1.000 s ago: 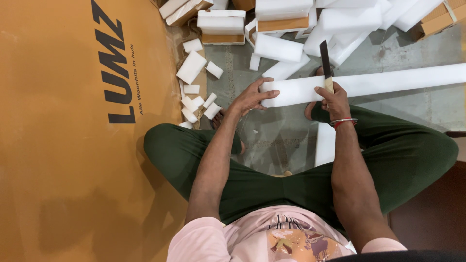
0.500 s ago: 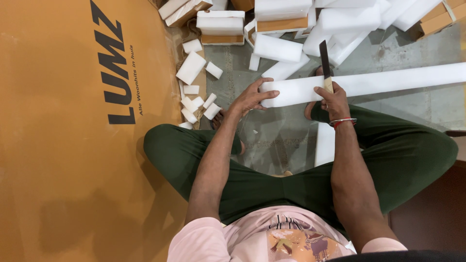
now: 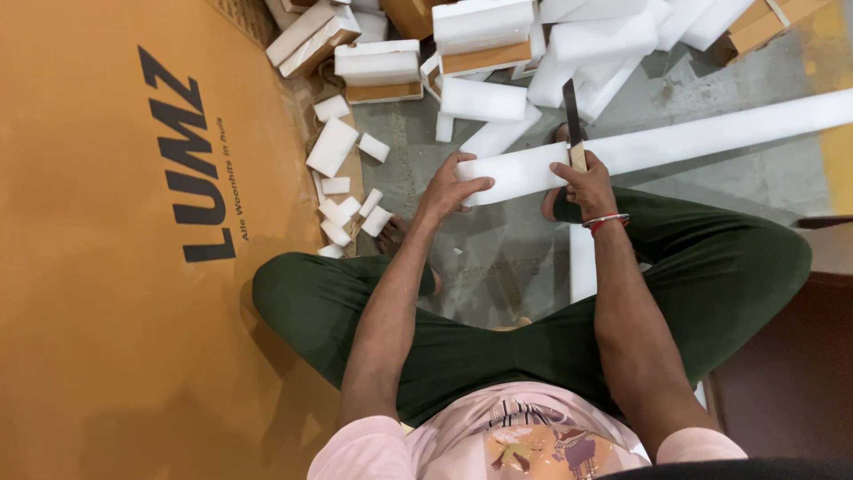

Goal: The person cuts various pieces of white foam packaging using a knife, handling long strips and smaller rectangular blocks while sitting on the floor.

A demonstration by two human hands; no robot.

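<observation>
We sit cross-legged on the grey concrete floor in dark green trousers, looking down at our two hands. Our left hand lies fingers-spread on the near end of a long white foam strip, pressing it down; the fingers are splayed wide over the foam rather than wrapped around it. Our right hand is closed around the pale handle of a knife with a dark narrow blade. The blade points away from us, standing across the strip just right of the left hand, and it meets the foam at the strip's far edge. A thin bracelet sits on the right wrist.

The strip runs from the left hand up and to the right, out of view at the right edge, resting above our right knee.

To the left, small cut white foam blocks lie scattered beside a large orange-brown cardboard sheet with dark printing. Beyond the strip, a heap of larger white foam slabs is piled together with brown cardboard pieces. Another white strip shows between our legs.
</observation>
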